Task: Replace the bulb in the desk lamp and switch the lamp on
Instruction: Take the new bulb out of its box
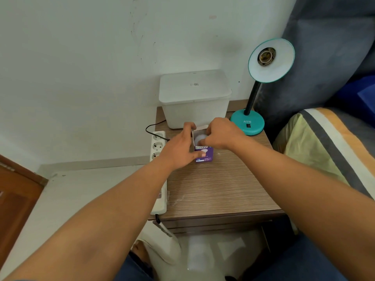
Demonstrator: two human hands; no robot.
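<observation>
A purple and white bulb box point(205, 154) stands on the wooden bedside table point(213, 189) with its top flaps open. My left hand point(180, 148) grips the box from its left side. My right hand point(220, 133) reaches into the open top, fingers closed on the white bulb point(199, 138) that sits inside. The teal desk lamp point(248, 123) stands at the back right of the table. Its shade point(272, 59) tilts toward me and the socket point(266, 56) in it is bare. A black rocker switch point(248, 125) sits on the lamp's base.
A white lidded plastic bin point(194, 98) stands against the wall just behind the box. A white power strip point(158, 165) lies along the table's left edge with a black cord plugged in. A bed with a striped pillow point(328, 145) borders the right side.
</observation>
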